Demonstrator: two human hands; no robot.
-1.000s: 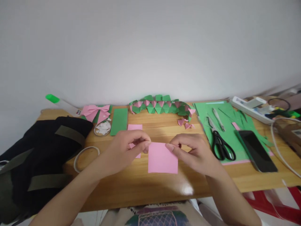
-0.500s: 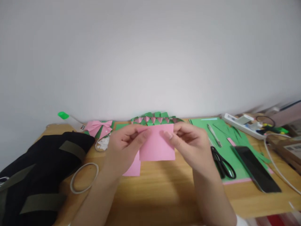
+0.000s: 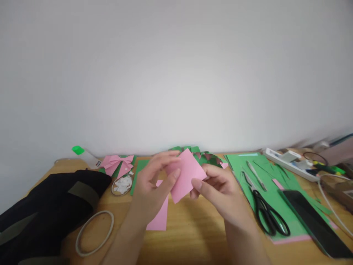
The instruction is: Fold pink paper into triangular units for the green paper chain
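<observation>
A square of pink paper (image 3: 185, 176) is held up over the table, turned so that one corner points upward. My right hand (image 3: 220, 187) pinches its right corner, with the thumb on the near face. My left hand (image 3: 154, 184) is at the left corner, its thumb against the near face and its fingers loosely bent around the edge. Below my left hand, another pink sheet (image 3: 160, 219) lies on the wooden table, partly covered by that hand. Behind the held square sits a folded green and pink paper piece (image 3: 211, 158), partly hidden.
At right, green sheets (image 3: 234, 165) carry scissors (image 3: 268, 213), a craft knife (image 3: 256, 176) and a phone (image 3: 314, 221). Beyond is a power strip (image 3: 292, 164). At left are a dark cloth item (image 3: 55, 206), a white ring (image 3: 95, 232), a pink bow (image 3: 117, 164) and a green-capped bottle (image 3: 86, 156).
The pink square has turned from lying level to standing on a corner. My left fingers have loosened and spread, while my right hand keeps its pinch. The view has tilted up slightly.
</observation>
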